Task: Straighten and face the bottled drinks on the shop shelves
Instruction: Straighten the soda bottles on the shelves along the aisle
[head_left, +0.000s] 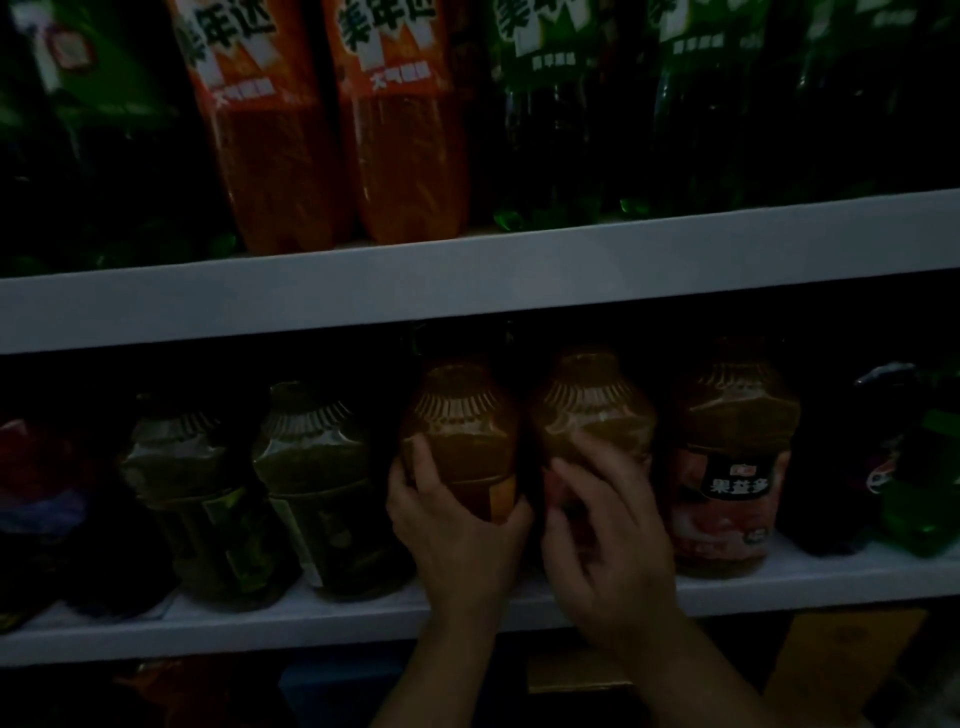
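Nearest, on the lower shelf (727, 590), the left hand (457, 530) is wrapped around the label band of an amber juice bottle (460, 431), while the right hand (602, 525), blurred, has loosely curled fingers against the neighbouring amber bottle (592, 405); whether it truly grips I cannot tell. Both look full, so probably heavy, rigid and slick, best turned at the waist. Right of them stands a faced red-labelled bottle (732, 467); above, tall orange soda bottles (343, 130).
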